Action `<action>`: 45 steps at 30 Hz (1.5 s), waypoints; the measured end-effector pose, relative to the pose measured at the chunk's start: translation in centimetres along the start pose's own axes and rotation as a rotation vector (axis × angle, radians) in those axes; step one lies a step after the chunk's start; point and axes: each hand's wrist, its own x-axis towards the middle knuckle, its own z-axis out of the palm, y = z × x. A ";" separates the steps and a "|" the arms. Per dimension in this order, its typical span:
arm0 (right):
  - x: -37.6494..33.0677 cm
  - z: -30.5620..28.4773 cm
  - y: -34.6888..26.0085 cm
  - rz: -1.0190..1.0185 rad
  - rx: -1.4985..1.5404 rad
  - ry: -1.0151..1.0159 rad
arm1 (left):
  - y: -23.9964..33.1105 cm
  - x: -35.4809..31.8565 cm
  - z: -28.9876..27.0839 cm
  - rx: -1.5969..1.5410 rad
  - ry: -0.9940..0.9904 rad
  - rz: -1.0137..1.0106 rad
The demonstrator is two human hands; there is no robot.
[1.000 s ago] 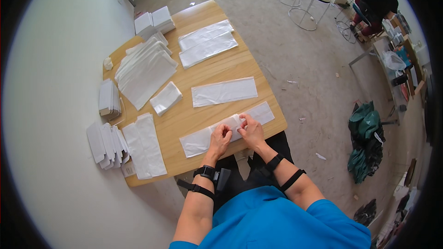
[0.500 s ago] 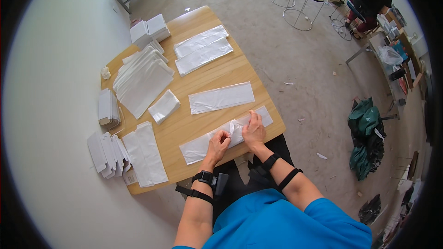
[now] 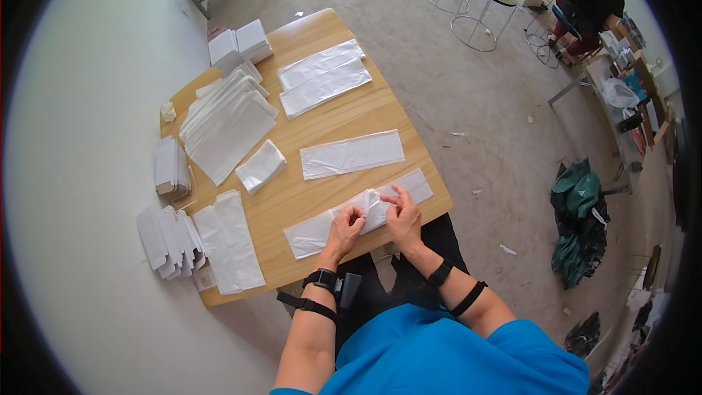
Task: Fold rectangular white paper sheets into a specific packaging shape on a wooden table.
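Hands meet mid-bag: the left hand (image 3: 345,223) pinches a folded white piece against the long clear bag (image 3: 358,212) at the table (image 3: 380,113) near edge, while the right hand (image 3: 401,213) presses it flat, fingers spread, grasping nothing.

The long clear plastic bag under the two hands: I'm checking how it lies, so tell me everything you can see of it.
The long clear plastic bag is a thin, glossy, whitish-transparent strip, lying flat along the near edge of the light wooden table. Its middle is bunched and wrinkled where the left hand and right hand press on it with their fingers. Both ends stay flat on the wood. Whether anything is inside cannot be told.
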 end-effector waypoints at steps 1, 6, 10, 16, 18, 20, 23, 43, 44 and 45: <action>-0.1 0.1 0.5 0.002 0.026 -0.109 | 0.0 0.0 0.1 0.000 -0.006 0.001; 0.9 2.2 2.4 0.127 0.077 -0.206 | 0.2 -0.4 -0.4 0.022 0.006 0.016; 1.4 2.9 2.7 0.173 -0.003 -0.234 | -0.3 -2.5 -2.8 -0.530 0.278 0.088; 1.5 2.4 1.8 0.184 0.016 -0.242 | -6.3 -10.5 -11.7 -1.045 0.701 -0.001; 1.6 2.3 1.9 0.188 0.033 -0.252 | -7.1 -12.1 -12.7 -1.039 0.799 -0.071; 1.6 2.1 2.1 0.192 0.050 -0.254 | -7.3 -13.1 -13.1 -0.538 1.116 -0.348; 2.1 0.0 2.0 0.193 0.086 -0.236 | -2.7 -12.0 -9.9 0.575 1.352 0.038; 5.9 -6.5 3.5 -0.244 -0.528 0.202 | 3.3 -1.0 2.2 0.557 0.065 0.136; 6.1 -6.6 3.9 -0.245 -0.530 0.201 | 3.5 -0.9 2.3 0.555 0.066 0.137; 6.1 -6.5 3.7 -0.224 -0.502 0.179 | 3.5 -0.9 2.4 0.584 0.083 0.156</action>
